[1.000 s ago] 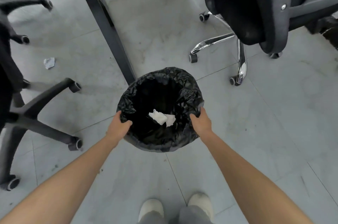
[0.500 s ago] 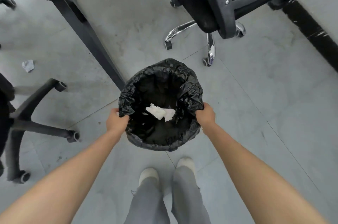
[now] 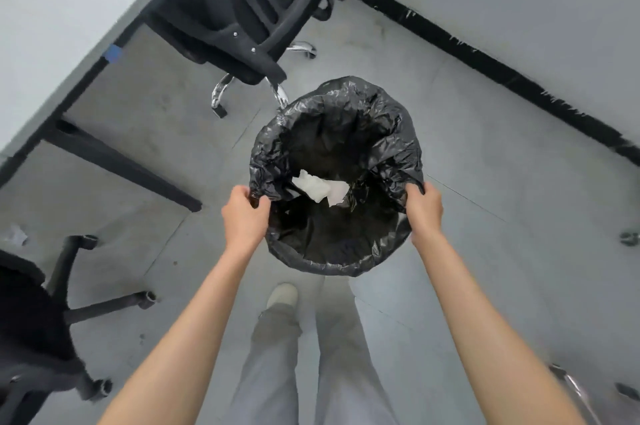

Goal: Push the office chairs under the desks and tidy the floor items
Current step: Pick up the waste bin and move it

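I hold a round trash bin (image 3: 346, 244) lined with a black plastic bag, lifted off the floor in front of me. My left hand (image 3: 244, 216) grips the bin's left rim and my right hand (image 3: 424, 208) grips the right rim. Crumpled white paper (image 3: 320, 189) lies inside the bin. A black office chair (image 3: 239, 8) with a chrome base stands ahead, partly under the desk (image 3: 52, 26). Another black chair (image 3: 31, 320) with a black star base stands at the left. A scrap of white paper (image 3: 14, 235) lies on the floor at far left.
A black desk leg (image 3: 121, 168) slants across the floor on the left. A wall with a black baseboard (image 3: 502, 67) runs along the right. A chair caster (image 3: 628, 237) shows at the right edge, and chrome chair parts (image 3: 571, 386) at bottom right. My legs and shoe (image 3: 282, 296) are below the bin.
The bin has risen off the floor in both hands and moved away from the desk leg toward the right wall. The view has swung right and the legs have stepped forward.
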The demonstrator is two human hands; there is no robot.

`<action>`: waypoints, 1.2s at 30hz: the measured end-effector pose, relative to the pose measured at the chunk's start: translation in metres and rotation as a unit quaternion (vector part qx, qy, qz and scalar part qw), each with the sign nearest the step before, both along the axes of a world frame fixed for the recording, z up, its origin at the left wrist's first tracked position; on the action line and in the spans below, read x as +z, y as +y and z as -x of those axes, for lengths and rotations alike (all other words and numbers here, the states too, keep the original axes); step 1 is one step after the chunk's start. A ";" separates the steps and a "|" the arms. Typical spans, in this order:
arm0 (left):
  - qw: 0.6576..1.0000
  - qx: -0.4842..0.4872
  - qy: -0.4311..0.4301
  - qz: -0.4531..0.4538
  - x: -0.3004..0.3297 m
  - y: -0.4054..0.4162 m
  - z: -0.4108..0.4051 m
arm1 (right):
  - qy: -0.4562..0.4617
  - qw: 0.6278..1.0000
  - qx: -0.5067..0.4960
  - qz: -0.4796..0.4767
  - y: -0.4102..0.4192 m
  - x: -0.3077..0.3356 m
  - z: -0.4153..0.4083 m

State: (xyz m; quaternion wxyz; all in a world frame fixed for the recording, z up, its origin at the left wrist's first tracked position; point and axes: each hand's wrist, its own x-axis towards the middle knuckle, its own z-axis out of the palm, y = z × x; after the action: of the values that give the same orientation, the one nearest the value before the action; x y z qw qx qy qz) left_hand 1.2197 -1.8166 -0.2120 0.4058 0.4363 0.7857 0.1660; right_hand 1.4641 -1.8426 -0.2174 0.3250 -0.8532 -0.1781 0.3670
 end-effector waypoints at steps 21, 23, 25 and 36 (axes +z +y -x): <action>0.894 -0.441 -0.032 -0.078 0.154 0.004 -0.395 | 0.043 0.926 -0.357 -0.115 -0.203 0.143 -0.290; 0.884 -0.459 -0.037 -0.080 0.160 0.008 -0.441 | 0.039 0.915 -0.382 -0.124 -0.202 0.148 -0.327; 0.874 -0.477 -0.048 -0.081 0.161 0.016 -0.489 | 0.035 0.905 -0.404 -0.133 -0.199 0.150 -0.364; 0.804 -0.587 -0.064 -0.074 0.148 0.083 -0.779 | 0.026 0.841 -0.523 -0.133 -0.152 0.140 -0.593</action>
State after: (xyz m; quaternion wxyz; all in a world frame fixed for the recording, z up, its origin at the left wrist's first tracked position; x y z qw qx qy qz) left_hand 1.9985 -1.7333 -0.0635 0.4413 0.8315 0.3369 -0.0185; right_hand 2.0569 -1.9944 -0.0777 0.5837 -0.7581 0.2564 0.1375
